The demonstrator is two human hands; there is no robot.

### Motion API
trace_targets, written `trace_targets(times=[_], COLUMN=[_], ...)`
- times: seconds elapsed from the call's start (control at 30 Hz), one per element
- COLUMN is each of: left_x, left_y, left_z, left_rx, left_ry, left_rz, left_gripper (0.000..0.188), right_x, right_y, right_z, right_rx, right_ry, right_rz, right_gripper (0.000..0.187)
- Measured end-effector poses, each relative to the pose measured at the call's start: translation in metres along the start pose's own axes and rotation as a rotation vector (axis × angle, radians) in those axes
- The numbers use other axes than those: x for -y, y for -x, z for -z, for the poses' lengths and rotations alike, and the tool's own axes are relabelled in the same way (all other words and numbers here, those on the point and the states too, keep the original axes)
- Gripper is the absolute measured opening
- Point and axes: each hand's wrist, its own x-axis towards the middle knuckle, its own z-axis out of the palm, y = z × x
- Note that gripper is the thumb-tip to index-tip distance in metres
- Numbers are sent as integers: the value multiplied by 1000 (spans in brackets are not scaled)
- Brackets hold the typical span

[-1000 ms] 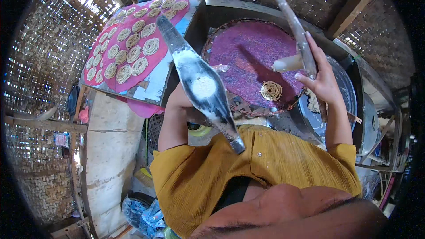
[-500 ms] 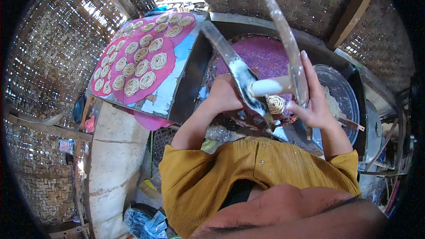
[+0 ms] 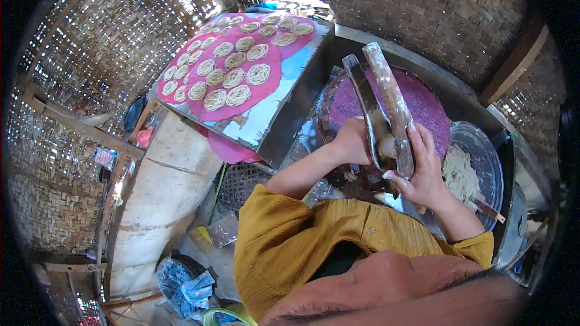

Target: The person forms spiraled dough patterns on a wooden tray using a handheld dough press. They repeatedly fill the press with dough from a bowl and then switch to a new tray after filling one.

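Observation:
Both of my hands are closed on a two-part hand press. On its left part, a dark frame with a whitish, worn handle (image 3: 364,93), my left hand (image 3: 352,143) grips; those fingertips are hidden behind it. My right hand (image 3: 428,175) wraps round the flour-dusted wooden bar (image 3: 388,87) of the plunger part. The two bars lie close together, nearly side by side, and only a stub of the plunger shows between them. Beneath the press is a round purple-pink sheet (image 3: 432,99) on a dark round tray; whatever lies right under the press is hidden.
To the left, a table (image 3: 296,93) bears pink round sheets with several coiled noodle nests (image 3: 235,96). At right stands a basin (image 3: 498,172) holding pale dough (image 3: 462,175) and a flat stick. Woven walls enclose the space; a bag of blue plastic (image 3: 196,290) sits low on the left.
The press's two parts have come together, and the white plunger has sunk almost out of sight. The coiled nest seen under the press is now hidden. My view has shifted, moving the scene.

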Motion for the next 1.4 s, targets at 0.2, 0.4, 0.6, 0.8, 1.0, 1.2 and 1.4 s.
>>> trace_targets(times=[0.2, 0.4, 0.6, 0.8, 1.0, 1.2, 1.4], left_x=[-3, -7, 9, 58, 78, 57, 47], left_y=[-10, -59, -96, -88, -82, -69, -76], left_z=[11, 72, 73, 52, 45, 39, 69], left_rx=[-76, 119, 196, -260, -369, -390, -334], left_ry=[130, 1437, 1636, 1749, 1912, 1836, 1825], left_rz=[69, -281, -589, -80, -85, -148, -400], left_gripper=[71, 90, 72, 53, 50, 48, 47], right_x=[-41, -61, -64, -92, -94, -68, -52], right_y=[7, 41, 28, 17, 9, 5, -18], right_z=[8, 6, 40, 38, 30, 56, 61], right_rx=[364, 660, 684, 708, 758, 745, 672], right_ry=[-976, -1683, -1657, -1443, -962, -996, -782], right_rz=[-534, -746, -823, -941, -922, -888, -822], right_gripper=[101, 89, 96, 84, 50, 62, 55])
